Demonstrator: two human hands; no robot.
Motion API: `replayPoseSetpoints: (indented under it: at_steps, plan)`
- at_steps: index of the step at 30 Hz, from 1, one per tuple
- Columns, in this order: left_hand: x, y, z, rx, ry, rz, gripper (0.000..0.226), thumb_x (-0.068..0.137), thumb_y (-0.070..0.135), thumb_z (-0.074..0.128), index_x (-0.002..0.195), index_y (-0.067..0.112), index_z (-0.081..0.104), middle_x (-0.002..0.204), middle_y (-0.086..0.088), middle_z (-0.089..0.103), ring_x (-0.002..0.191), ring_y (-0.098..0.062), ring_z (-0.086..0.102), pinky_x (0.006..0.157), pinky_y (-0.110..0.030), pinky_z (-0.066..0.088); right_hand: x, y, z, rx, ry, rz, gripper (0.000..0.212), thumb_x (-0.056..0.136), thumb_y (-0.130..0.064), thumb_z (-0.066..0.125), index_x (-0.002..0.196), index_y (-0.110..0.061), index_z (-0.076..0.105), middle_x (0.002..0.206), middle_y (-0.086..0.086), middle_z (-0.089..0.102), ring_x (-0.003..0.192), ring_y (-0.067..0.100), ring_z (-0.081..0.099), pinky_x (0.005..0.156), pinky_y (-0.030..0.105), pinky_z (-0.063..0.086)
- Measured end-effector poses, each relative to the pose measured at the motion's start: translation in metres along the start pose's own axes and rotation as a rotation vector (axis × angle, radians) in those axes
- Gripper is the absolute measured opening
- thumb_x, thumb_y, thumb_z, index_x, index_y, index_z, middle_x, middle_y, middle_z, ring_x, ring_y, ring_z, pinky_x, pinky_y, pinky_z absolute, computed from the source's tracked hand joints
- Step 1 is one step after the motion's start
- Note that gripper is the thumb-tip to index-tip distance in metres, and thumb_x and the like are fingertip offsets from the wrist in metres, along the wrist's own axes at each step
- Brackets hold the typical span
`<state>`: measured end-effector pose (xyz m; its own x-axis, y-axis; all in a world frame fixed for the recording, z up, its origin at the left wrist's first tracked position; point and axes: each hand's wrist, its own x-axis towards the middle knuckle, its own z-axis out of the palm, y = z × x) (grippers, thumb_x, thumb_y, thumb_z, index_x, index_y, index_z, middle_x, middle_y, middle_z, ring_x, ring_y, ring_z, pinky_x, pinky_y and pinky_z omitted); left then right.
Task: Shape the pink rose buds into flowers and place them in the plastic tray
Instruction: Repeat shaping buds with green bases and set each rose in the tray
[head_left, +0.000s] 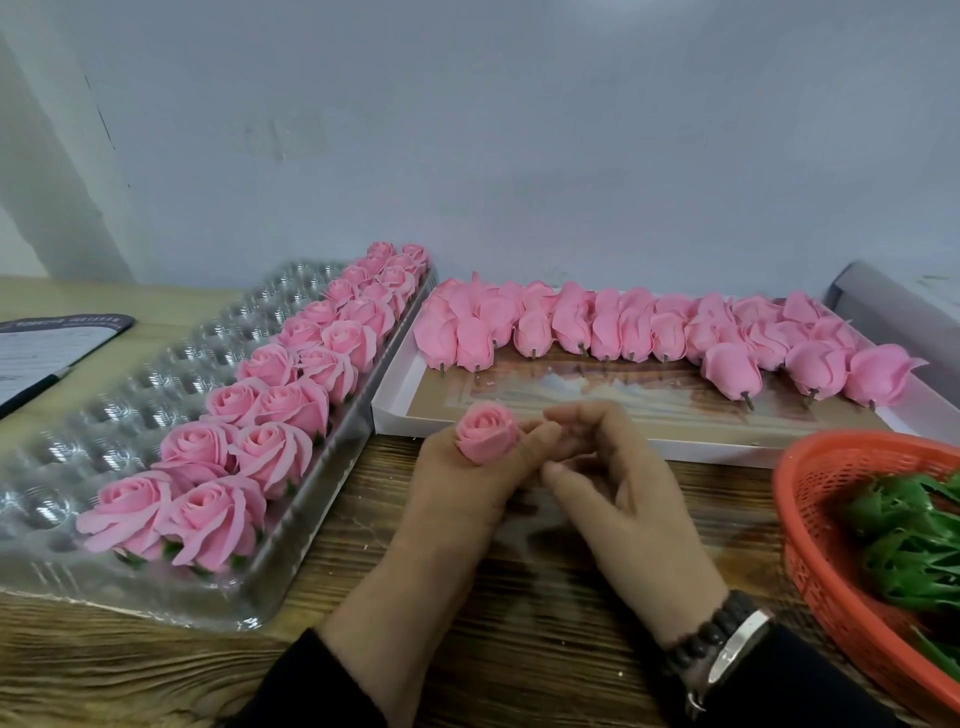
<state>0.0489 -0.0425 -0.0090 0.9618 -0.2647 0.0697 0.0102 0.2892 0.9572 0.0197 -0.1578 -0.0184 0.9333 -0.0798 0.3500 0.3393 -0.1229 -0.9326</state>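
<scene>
The red basket (831, 525) was cut off by the right and bottom edges. The printed sheet (47, 348) ran off the left edge, its text too blurred to read. The base of the held rose (487, 432) was hidden behind the left hand (462, 483).

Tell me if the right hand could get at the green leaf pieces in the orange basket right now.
Probably yes. The right hand holds nothing, and the orange basket sits open-topped just to its right with the green leaf pieces uncovered.
</scene>
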Motion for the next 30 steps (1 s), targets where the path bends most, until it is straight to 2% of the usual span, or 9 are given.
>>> replayPoseSetpoints:
  at_steps: [2, 4, 9, 14, 19, 21, 23, 25, 30]
  plan:
    - [0.000, 0.001, 0.001, 0.250, 0.029, 0.091, 0.002, 0.074, 0.004, 0.071, 0.075, 0.006, 0.071, 0.067, -0.003, 0.070, 0.062, -0.009, 0.063, 0.055, -0.015, 0.050, -0.001, 0.000, -0.003, -0.104, 0.073, -0.079, 0.031, 0.073, -0.017, 0.060, 0.102, -0.029, 0.056, 0.092, -0.006, 0.062, 0.086, 0.002, 0.058, 0.080, 0.014, 0.044]
    - [-0.001, -0.001, 0.004, 0.380, 0.020, 0.133, 0.021, 0.075, -0.001, 0.070, 0.065, 0.017, 0.066, 0.053, 0.007, 0.063, 0.052, 0.001, 0.055, 0.049, -0.012, 0.044, -0.001, -0.001, -0.003, -0.208, 0.048, -0.159, 0.039, 0.072, -0.027, 0.063, 0.109, -0.035, 0.053, 0.099, -0.010, 0.059, 0.093, 0.005, 0.056, 0.082, 0.010, 0.040]
    - [-0.002, -0.002, 0.008, 0.438, -0.059, 0.204, 0.026, 0.077, -0.010, 0.065, 0.078, 0.015, 0.069, 0.066, 0.011, 0.070, 0.067, 0.004, 0.064, 0.062, -0.007, 0.046, 0.000, 0.000, -0.002, -0.379, -0.061, -0.283, 0.045, 0.074, -0.023, 0.067, 0.115, -0.037, 0.057, 0.105, -0.014, 0.056, 0.101, -0.001, 0.053, 0.083, 0.006, 0.037]
    - [0.001, -0.003, 0.002, 0.696, -0.027, 0.227, 0.018, 0.074, 0.003, 0.072, 0.089, 0.013, 0.070, 0.086, -0.004, 0.070, 0.083, -0.013, 0.065, 0.074, -0.022, 0.051, 0.000, -0.002, -0.003, -0.350, -0.050, -0.287, 0.013, 0.078, -0.019, 0.066, 0.090, -0.021, 0.069, 0.091, -0.014, 0.058, 0.092, 0.002, 0.057, 0.079, 0.009, 0.043]
    - [0.004, -0.003, -0.002, 0.438, -0.077, -0.022, 0.070, 0.059, 0.002, 0.077, 0.121, 0.020, 0.048, 0.101, -0.014, 0.063, 0.085, -0.017, 0.064, 0.072, -0.022, 0.051, 0.001, -0.004, -0.005, -0.312, -0.033, -0.275, 0.008, 0.076, -0.017, 0.068, 0.083, -0.014, 0.069, 0.089, -0.007, 0.060, 0.090, 0.002, 0.058, 0.074, 0.003, 0.042]
    - [0.003, -0.001, -0.003, 0.494, -0.125, -0.026, 0.054, 0.064, 0.001, 0.077, 0.112, 0.014, 0.058, 0.096, -0.007, 0.067, 0.084, -0.010, 0.064, 0.070, -0.016, 0.051, 0.000, -0.003, -0.003, -0.359, -0.038, -0.298, 0.006, 0.075, -0.015, 0.068, 0.081, -0.015, 0.069, 0.088, -0.009, 0.059, 0.089, 0.003, 0.058, 0.075, 0.005, 0.042]
    - [0.001, 0.001, -0.002, 0.618, -0.192, 0.044, 0.021, 0.074, 0.001, 0.071, 0.087, 0.018, 0.067, 0.079, 0.002, 0.068, 0.075, -0.003, 0.063, 0.063, -0.010, 0.047, -0.001, -0.001, -0.002, -0.392, -0.043, -0.305, 0.008, 0.075, -0.013, 0.068, 0.081, -0.018, 0.068, 0.088, -0.013, 0.057, 0.088, 0.005, 0.058, 0.074, 0.008, 0.043]
    - [0.000, -0.001, -0.002, 0.639, -0.231, 0.093, 0.025, 0.077, 0.003, 0.068, 0.072, 0.027, 0.064, 0.068, 0.008, 0.066, 0.069, 0.000, 0.062, 0.061, -0.009, 0.045, -0.002, -0.002, -0.002, -0.396, -0.055, -0.303, 0.008, 0.078, -0.021, 0.064, 0.085, -0.021, 0.067, 0.089, -0.013, 0.057, 0.088, 0.008, 0.057, 0.074, 0.011, 0.043]
    - [-0.002, -0.006, 0.002, 0.557, -0.256, 0.124, 0.023, 0.077, 0.003, 0.070, 0.071, 0.024, 0.063, 0.059, 0.012, 0.065, 0.053, 0.003, 0.058, 0.051, -0.007, 0.041, -0.003, -0.010, -0.002, -0.309, 0.119, -0.275, 0.025, 0.086, -0.040, 0.042, 0.099, -0.037, 0.062, 0.097, -0.018, 0.062, 0.101, 0.008, 0.057, 0.085, 0.027, 0.046]
